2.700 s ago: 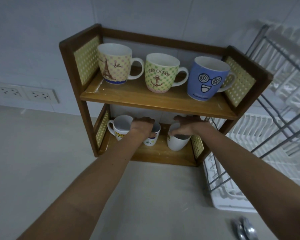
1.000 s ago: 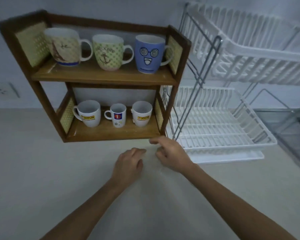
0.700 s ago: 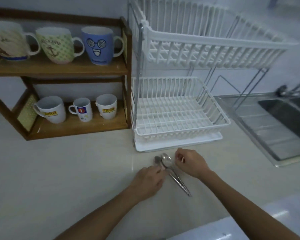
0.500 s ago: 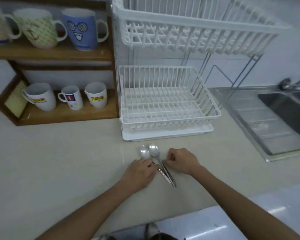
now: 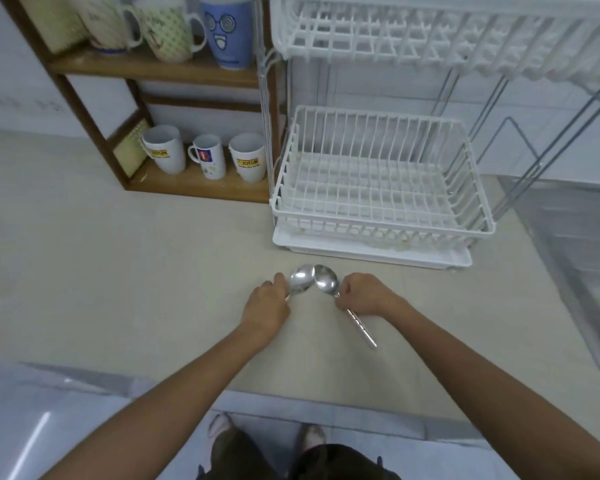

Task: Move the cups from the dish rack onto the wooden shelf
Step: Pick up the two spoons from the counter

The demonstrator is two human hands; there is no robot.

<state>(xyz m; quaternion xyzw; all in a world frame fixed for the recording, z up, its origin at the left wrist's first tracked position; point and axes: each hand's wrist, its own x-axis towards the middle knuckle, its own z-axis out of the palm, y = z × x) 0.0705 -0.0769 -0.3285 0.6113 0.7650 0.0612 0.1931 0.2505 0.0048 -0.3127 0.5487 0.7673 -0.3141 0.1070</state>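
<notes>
The wooden shelf (image 5: 201, 69) stands at the back left. Its top board carries three large mugs, the blue face mug (image 5: 226, 32) rightmost. On its bottom board stand three white cups (image 5: 248, 157). The white two-tier dish rack (image 5: 381, 174) beside it holds no cups in either basket. On the counter in front of the rack, my left hand (image 5: 265, 308) grips one metal spoon (image 5: 301, 279) and my right hand (image 5: 366, 297) grips a second spoon (image 5: 326, 280), its handle sticking out toward me. The two spoon bowls touch.
A steel sink drainboard (image 5: 575, 258) lies at the right edge. The beige counter (image 5: 118, 265) stretches left of my hands, with wall sockets faintly visible at the far left. My feet show below the counter's front edge.
My hands left the cups on the bottom shelf and came down to the counter. They closed on the two spoons in front of the rack. The view swung right and down.
</notes>
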